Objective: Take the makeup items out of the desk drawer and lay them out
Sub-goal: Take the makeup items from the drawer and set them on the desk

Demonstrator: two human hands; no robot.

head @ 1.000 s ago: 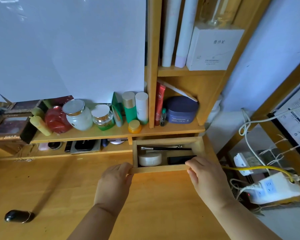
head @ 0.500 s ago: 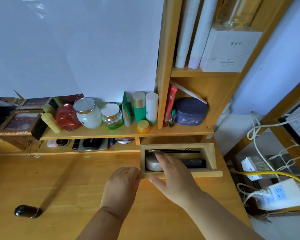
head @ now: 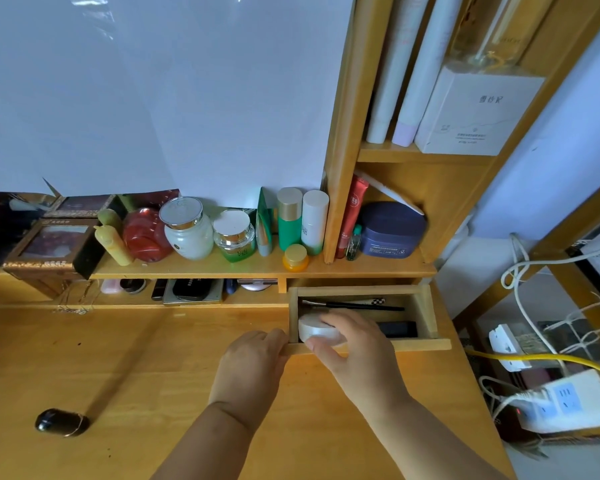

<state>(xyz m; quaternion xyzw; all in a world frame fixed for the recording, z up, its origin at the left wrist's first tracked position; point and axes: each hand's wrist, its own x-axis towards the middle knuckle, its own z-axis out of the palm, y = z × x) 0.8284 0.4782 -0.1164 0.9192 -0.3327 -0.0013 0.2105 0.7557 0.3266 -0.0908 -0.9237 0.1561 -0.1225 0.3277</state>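
Note:
The small wooden drawer [head: 426,344] under the shelf stands pulled out over the desk. Inside it lie a round white compact [head: 314,329], a thin black makeup brush [head: 364,305] along the back and a black flat item [head: 397,329] to the right. My right hand [head: 354,348] reaches over the drawer front and grips the white compact, thumb below and fingers on top. My left hand [head: 250,365] holds the drawer's front left corner with curled fingers.
The shelf [head: 205,268] above carries several jars, bottles and tubes. A lower slot holds compacts and a dark case [head: 191,289]. A black oval object [head: 61,421] lies on the desk at the left. Power strips [head: 568,403] and cables sit right of the desk edge.
My right hand left the drawer's right front, reached into the left half and closed round the white compact. My left hand stayed on the drawer corner.

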